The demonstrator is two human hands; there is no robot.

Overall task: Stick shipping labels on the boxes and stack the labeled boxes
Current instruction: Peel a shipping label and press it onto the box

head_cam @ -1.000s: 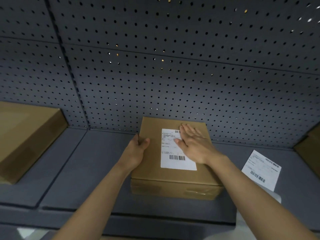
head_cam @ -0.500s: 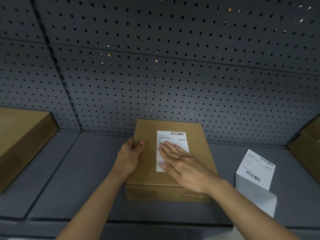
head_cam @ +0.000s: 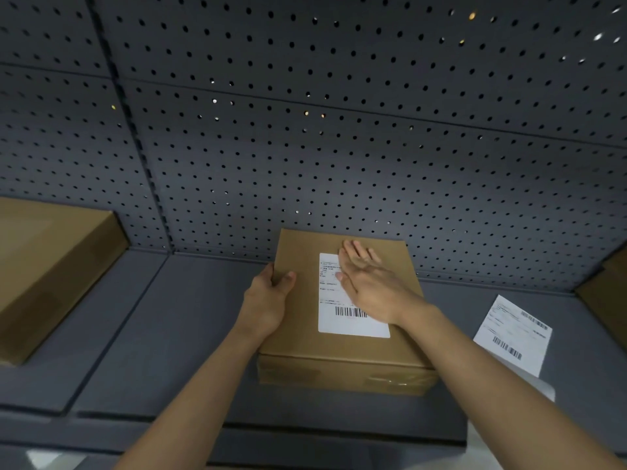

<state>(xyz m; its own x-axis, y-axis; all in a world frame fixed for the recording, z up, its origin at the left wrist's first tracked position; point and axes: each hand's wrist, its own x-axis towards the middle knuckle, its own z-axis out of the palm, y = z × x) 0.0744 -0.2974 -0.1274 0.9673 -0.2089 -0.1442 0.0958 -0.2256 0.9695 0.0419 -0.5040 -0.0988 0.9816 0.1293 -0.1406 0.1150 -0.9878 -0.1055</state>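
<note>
Behind the centre box, a dark grey pegboard wall (head_cam: 339,147) fills the upper view. The centre box (head_cam: 339,349) lies flat on the grey tabletop (head_cam: 169,334), its far edge close to the wall. Well to the left of that box lies a larger brown carton (head_cam: 51,273). Far to its right, part of another carton (head_cam: 607,300) shows at the frame edge. Between that one and the centre box, a loose label sheet (head_cam: 512,334) lies on the tabletop. A white shipping label (head_cam: 336,320) sits on the centre box's top. The left hand (head_cam: 268,300) grasps the box's left edge, thumb on top. The right hand (head_cam: 369,286) lies flat with straight fingers, pressing the label's upper right part.
</note>
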